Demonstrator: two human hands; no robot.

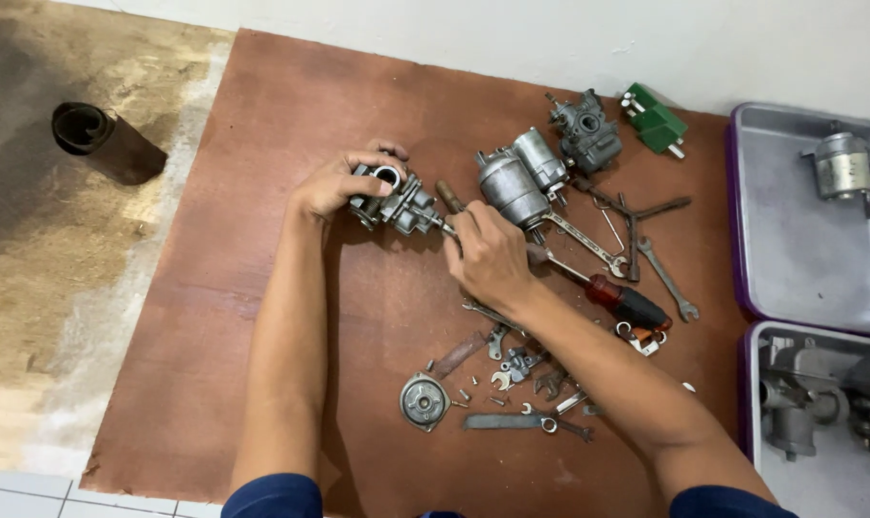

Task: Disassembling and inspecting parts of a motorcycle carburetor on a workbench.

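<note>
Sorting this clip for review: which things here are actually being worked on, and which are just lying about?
In hand:
left hand gripping the carburetor
right hand holding a wooden-handled tool against it

Lying about:
red-handled screwdriver
open-end wrench
two cylindrical motors
second carburetor
green part
round metal cover
two grey trays of parts

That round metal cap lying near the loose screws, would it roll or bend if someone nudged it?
The round metal cap lies flat on the brown board, so it would probably slide, not roll. It looks like cast metal: likely stiff and heavy for its size.
</note>
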